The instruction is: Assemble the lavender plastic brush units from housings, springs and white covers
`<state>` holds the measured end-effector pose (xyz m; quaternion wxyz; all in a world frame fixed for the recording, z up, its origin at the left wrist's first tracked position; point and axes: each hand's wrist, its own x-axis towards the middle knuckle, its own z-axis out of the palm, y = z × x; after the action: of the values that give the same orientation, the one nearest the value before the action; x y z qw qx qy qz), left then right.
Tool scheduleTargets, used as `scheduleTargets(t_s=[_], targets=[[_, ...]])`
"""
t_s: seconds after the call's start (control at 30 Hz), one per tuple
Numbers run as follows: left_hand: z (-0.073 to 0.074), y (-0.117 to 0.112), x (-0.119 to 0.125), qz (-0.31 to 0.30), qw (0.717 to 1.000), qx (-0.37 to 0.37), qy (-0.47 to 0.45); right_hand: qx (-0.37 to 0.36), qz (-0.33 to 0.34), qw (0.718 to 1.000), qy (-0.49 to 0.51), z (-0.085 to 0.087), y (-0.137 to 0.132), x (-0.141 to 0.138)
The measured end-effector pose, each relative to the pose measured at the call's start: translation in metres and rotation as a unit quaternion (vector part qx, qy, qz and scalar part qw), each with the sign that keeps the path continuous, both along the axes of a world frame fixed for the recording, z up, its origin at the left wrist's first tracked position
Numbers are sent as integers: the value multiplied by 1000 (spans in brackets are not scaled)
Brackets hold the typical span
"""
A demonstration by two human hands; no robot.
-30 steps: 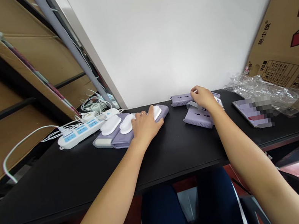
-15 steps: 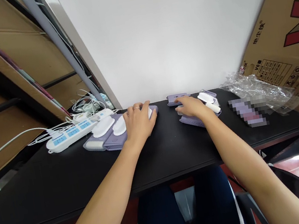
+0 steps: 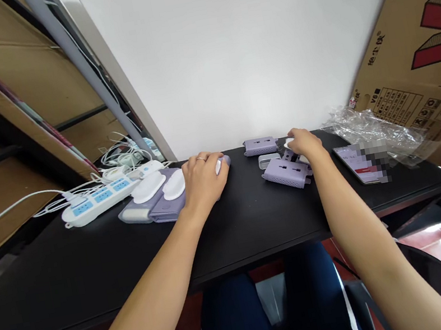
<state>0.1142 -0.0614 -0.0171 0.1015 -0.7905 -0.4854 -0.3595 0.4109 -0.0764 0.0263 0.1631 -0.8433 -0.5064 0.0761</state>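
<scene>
As our right hand [image 3: 306, 145] shifts off the near purple box [image 3: 286, 174] to a white piece [image 3: 288, 143] behind it on the table [image 3: 252, 225], our work seems to turn there, the bent fingers' grip hidden, while our left hand [image 3: 205, 181] rests loosely spread on the purple pouch [image 3: 166, 208].

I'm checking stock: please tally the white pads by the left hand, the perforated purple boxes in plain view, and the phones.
White pads: 3, one partly hidden by the left hand
Perforated purple boxes in plain view: 2
Phones: 1
Total: 6
</scene>
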Motion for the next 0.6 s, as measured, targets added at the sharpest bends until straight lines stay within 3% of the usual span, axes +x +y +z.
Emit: scheduleTargets(t_s=[0.13,0.27,0.43,0.6], targets=[[1,-1,0,-7,1000,12,-12,45,34,998,27,8,-7,3],[2,-2,1,-15,1000,10,-9,107,30,994,2,8,-43,11],[4,-4,5,-29,1000,8,-7,98,20,987,-129,-24,-90,14],[5,-7,8,-41,999,9,-8,114,42,978,-168,-50,-90,18]])
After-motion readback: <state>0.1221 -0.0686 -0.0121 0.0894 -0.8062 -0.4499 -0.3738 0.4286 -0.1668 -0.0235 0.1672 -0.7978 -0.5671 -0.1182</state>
